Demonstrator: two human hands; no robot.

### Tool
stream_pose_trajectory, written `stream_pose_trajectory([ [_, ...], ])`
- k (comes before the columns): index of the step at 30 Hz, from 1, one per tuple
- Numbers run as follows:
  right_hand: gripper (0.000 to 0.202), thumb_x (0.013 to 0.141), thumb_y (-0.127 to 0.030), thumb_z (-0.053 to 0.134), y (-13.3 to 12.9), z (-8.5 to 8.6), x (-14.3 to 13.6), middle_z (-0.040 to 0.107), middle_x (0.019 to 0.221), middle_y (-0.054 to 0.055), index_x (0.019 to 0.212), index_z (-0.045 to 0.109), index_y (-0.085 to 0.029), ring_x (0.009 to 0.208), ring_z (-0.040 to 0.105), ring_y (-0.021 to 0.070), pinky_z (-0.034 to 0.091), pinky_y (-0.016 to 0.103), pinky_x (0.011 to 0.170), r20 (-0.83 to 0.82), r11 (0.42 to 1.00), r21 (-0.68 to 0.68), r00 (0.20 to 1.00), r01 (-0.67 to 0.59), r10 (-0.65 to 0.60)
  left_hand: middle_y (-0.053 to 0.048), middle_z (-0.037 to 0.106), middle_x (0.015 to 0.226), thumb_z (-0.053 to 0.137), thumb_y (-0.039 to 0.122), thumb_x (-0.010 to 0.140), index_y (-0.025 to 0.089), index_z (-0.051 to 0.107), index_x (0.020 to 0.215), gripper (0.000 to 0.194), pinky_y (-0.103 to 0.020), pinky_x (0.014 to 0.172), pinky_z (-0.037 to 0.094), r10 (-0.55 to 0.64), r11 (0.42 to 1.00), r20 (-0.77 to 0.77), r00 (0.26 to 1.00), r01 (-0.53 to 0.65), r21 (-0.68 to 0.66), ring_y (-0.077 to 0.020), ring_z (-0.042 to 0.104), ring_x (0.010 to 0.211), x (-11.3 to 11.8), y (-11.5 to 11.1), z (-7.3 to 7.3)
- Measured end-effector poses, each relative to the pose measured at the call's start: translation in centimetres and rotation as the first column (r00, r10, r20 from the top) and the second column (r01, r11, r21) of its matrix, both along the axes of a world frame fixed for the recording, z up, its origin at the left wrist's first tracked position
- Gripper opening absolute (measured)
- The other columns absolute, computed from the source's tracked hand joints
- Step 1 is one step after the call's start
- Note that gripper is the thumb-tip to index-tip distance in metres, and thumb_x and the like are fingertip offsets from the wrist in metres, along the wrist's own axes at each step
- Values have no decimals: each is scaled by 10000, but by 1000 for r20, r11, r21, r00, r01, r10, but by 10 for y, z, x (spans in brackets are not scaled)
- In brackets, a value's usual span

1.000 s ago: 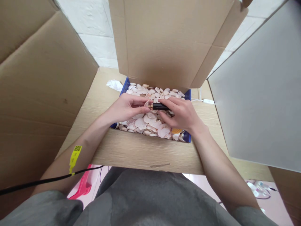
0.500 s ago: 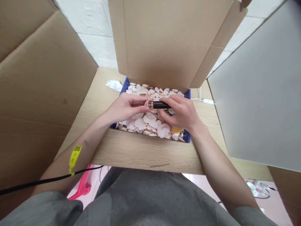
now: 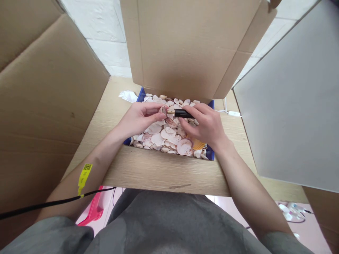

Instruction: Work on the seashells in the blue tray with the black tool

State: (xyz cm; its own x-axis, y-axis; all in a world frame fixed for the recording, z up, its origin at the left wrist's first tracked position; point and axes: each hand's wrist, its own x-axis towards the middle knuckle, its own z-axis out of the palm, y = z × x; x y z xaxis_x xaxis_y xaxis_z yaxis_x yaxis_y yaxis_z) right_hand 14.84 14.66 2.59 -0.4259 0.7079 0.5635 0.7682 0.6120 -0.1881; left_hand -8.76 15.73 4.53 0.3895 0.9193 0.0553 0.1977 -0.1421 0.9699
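Note:
Between the thumb and fingers of my left hand (image 3: 143,115) is a small seashell (image 3: 163,110), pinched by its edge and tilted up. My right hand (image 3: 205,121) is closed around a mini drill (image 3: 182,113) with a black cylindrical body and a brass-coloured chuck. Its thin tip points left at the shell; whether it touches the shell is too small to tell. Both hands are over a blue-edged box (image 3: 211,154) full of pale seashells (image 3: 169,135). One orange scallop shell (image 3: 198,144) lies below my right hand.
The box's cardboard lid (image 3: 185,46) stands upright behind. Cardboard (image 3: 39,106) walls the left side, a grey panel (image 3: 288,98) the right. Crumpled white tissue (image 3: 128,96) and a white inline switch (image 3: 234,113) lie on the wooden table (image 3: 164,173). A black cable (image 3: 53,203) crosses my left forearm.
The shell and my left hand have shifted slightly left and up. The drill has moved a little right and up, leaving more of its brass chuck and tip showing.

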Motion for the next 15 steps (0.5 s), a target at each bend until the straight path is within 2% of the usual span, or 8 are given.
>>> stream_pose_trajectory([
  [3,295,891,-412,518,1,-1,0,663,875,56,1076,649,-224,828,589,191,456,324,734,-8,1000,3,1000,18,-18,-56,745,1041,693,312,819,191,736,1071,283,-345,879,564,50,999,-7,999,-50,1,-207,695,943,0,0,-1],
  [15,294,906,-425,501,2,-1,-1,653,830,47,1044,661,-221,788,577,177,453,311,701,2,999,14,999,41,-41,-79,732,1109,707,292,813,177,726,1078,290,-344,924,546,77,997,15,997,-77,17,-221,693,1001,2,3,-5],
])
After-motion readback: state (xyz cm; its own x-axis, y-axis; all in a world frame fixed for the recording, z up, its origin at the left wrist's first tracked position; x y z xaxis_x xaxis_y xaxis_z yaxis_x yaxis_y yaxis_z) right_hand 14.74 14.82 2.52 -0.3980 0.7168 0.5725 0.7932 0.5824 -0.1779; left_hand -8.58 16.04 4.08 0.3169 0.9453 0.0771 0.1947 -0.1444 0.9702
